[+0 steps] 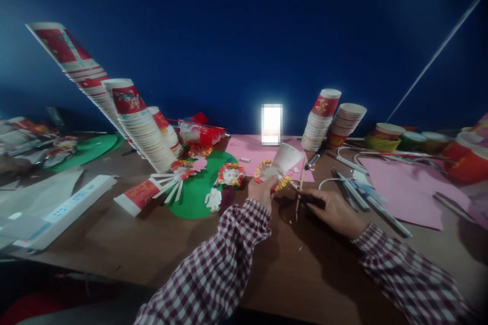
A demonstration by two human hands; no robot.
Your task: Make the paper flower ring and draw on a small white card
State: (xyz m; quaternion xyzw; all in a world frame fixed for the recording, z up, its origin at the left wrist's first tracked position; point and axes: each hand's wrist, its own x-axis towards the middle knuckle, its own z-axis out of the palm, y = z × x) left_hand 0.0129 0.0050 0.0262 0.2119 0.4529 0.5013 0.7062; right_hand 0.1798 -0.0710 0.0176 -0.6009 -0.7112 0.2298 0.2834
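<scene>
My left hand [263, 192] is closed on a paper cup [285, 158] whose cut rim is folded into a red and yellow ring. To its right, my right hand [335, 209] pinches a thin dark tool [299, 193], its tip close to the ring's lower right edge. A thin wooden stick [302, 180] passes by the fingertips of my right hand. Left of my hands, a finished-looking ring piece [231, 175] and a white paper figure cutout [213, 199] lie on a green round sheet [190, 208]. A cup with cut strips [139, 196] lies on its side.
Tall cup stacks [141, 132] lean at the left, with shorter ones [318, 119] at the back right. Pink sheets [407, 193], pens [353, 193] and a black marker [313, 160] lie to the right. A long white box [72, 210] lies left. Another person's hand [13, 163] shows far left.
</scene>
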